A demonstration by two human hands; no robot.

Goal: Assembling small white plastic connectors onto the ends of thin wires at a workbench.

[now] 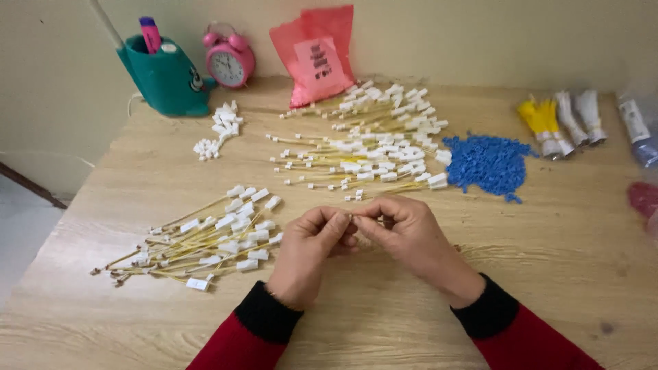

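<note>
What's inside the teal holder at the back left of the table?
A pink-and-purple marker and a pale stick poke out of the holder; its wall hides their lower ends.

Matt wood-grain table (534, 274); glossy pink plastic bag (315, 51).

I see a pink-red plastic bag (315, 51) at twelve o'clock against the wall, bearing a pale pink rectangular label (319, 60). At three o'clock, a clear packet (639, 127) with white label strip, cut by the edge.

Whatever the hands (356, 236) pinch is hidden by fingers; the red item (644, 199) is cut off.
</note>
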